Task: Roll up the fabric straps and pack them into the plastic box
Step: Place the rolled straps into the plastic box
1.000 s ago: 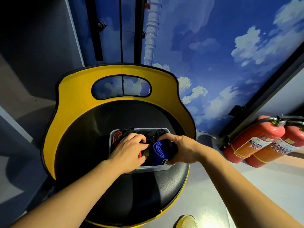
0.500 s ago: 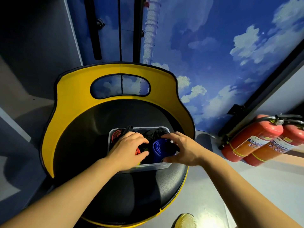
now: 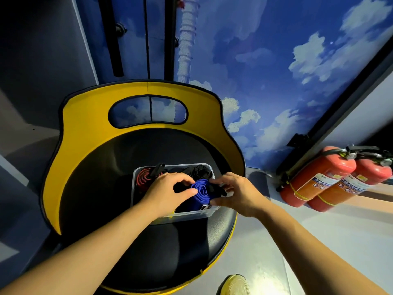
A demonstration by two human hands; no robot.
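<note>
The blue roll [image 3: 201, 191] stands on end in the box [image 3: 209, 212], at its right side near the front edge, with the spiral facing up. The left hand [image 3: 168, 191] pinches its left flank; the right hand [image 3: 236, 193] grips its right flank and a black strap [image 3: 214, 189]. Both hands are equally near. Judged next move: press straight down.

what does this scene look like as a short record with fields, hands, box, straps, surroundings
container: clear plastic box on the black seat of a yellow-backed chair
left hand: thumb against the rolled blue fabric strap
right hand: fingers curled at the blue roll's other side
already in box: red-and-black rolled strap, black rolled strap
surroundings: two red fire extinguishers against a sky-painted wall
</note>
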